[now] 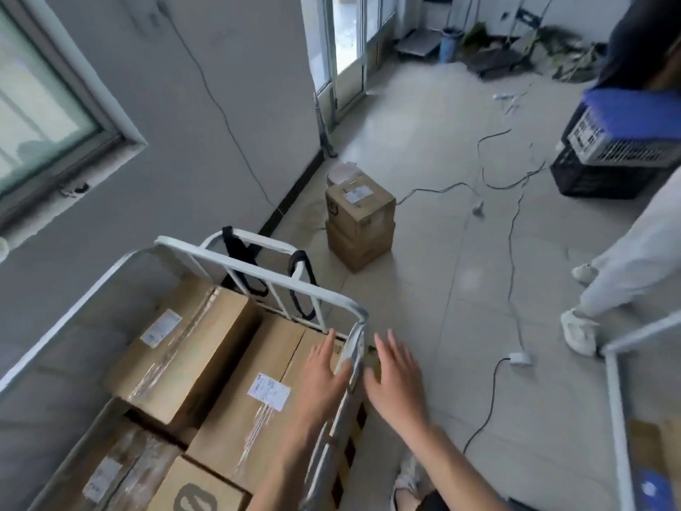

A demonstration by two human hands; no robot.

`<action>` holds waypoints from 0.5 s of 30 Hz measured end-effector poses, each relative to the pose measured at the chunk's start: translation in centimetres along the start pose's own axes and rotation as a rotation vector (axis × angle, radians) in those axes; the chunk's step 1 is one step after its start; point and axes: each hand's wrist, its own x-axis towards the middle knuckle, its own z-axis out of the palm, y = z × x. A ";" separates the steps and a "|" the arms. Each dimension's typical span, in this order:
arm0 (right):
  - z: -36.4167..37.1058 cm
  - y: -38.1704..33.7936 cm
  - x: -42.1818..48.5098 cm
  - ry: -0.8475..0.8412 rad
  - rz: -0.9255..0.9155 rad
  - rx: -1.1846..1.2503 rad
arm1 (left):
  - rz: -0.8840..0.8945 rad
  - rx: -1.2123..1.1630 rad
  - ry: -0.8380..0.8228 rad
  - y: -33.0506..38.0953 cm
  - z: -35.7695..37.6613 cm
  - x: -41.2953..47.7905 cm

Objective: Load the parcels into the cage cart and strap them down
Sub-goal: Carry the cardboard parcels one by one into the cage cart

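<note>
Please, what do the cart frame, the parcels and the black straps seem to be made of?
Cart frame: probably metal tubing, glossy white paint. Parcels: matte brown cardboard, shiny clear tape. Black straps: limp hanging loops, so likely fabric webbing; too blurred for certainty.

Grey walls (window), tiled floor
</note>
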 end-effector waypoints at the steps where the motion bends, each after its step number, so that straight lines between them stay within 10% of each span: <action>1: -1.7 1.0 1.2 0.025 0.013 0.023 | 0.019 -0.005 0.000 1.9 0.9 1.1; 15: -14.6 9.0 19.2 0.081 0.002 0.123 | 0.069 -0.011 0.015 16.5 8.1 18.9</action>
